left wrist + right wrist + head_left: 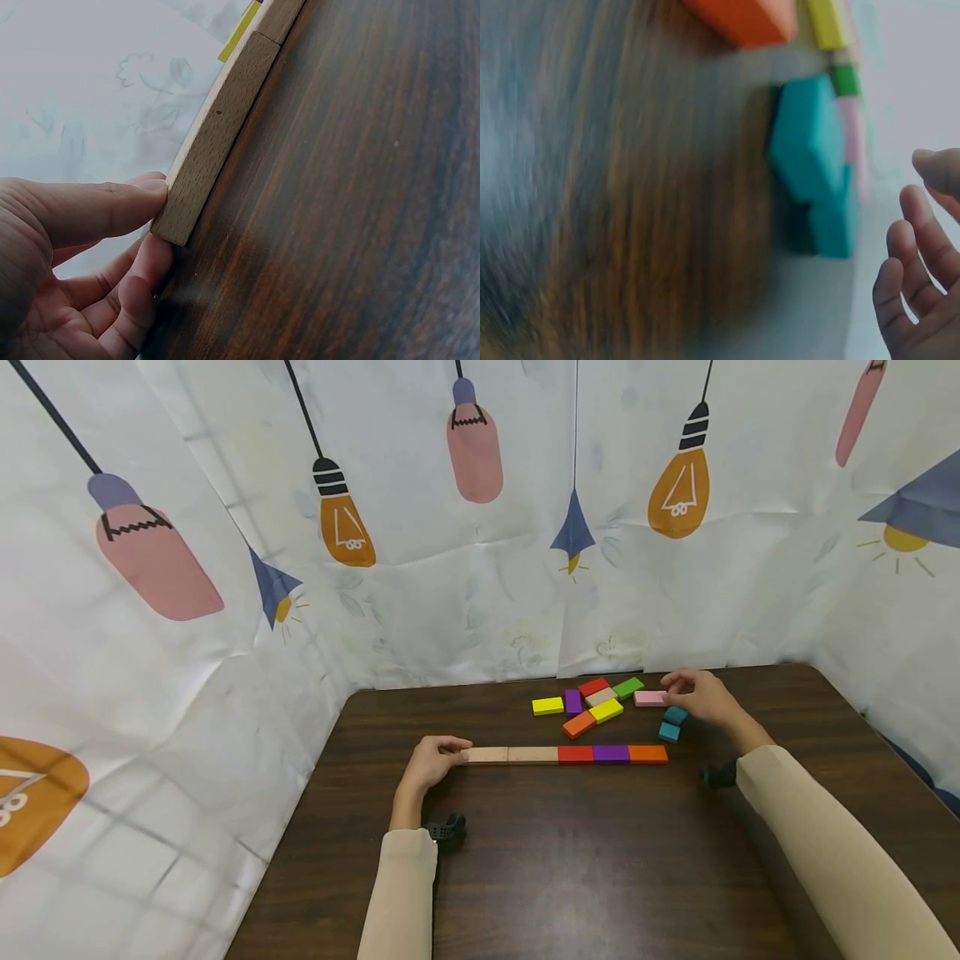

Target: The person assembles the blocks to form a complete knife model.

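Observation:
A straight row of blocks lies on the table: two plain wooden blocks at the left, then a red block [575, 755], a purple block [611, 755] and an orange block [647, 755]. At its left end my left hand [429, 764] pinches the outermost wooden block [214, 142] between thumb and fingers. My right hand [703, 696] hovers by the right end of a pink block [648, 698]. Its fingers [922, 229] are loosely bent with nothing between them in the right wrist view. Two teal blocks [810, 142] lie just below that hand.
Behind the row lies a loose group of blocks, including a yellow block [547, 706], a green block [628, 687] and another orange block [579, 725]. A patterned curtain [465, 610] hangs along the back edge of the dark wooden table [570, 860].

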A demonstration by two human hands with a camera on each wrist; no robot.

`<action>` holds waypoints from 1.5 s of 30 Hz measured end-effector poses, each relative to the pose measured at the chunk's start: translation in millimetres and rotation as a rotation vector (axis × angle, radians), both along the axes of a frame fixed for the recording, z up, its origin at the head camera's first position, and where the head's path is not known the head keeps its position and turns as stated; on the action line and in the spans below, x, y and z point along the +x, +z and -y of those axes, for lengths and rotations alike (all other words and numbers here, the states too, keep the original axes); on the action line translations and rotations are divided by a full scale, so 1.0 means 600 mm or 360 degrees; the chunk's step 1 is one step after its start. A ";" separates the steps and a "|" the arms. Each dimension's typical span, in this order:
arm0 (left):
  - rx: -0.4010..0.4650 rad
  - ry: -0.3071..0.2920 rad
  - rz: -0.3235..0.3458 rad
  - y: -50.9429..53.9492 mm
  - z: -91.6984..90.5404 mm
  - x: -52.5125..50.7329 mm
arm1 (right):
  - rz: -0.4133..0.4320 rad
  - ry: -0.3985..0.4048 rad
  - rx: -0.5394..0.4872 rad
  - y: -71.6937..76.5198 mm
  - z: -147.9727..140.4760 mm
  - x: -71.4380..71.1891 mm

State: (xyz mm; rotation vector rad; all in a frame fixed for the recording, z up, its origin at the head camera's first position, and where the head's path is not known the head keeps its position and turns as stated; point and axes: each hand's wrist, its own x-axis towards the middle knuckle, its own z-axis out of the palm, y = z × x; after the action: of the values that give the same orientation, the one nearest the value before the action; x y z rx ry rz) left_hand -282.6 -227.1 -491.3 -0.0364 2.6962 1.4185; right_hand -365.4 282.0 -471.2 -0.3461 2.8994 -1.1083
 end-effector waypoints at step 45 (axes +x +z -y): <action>-0.0001 0.0020 0.0017 0.006 -0.003 0.003 | 0.0366 -0.0032 -0.0014 -0.027 -0.010 -0.038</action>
State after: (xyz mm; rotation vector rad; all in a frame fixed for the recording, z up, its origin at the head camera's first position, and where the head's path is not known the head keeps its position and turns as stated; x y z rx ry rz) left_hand -280.6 -225.2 -487.9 -0.0610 2.6924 1.4167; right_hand -388.4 287.8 -487.5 -0.1765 2.7033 -1.0849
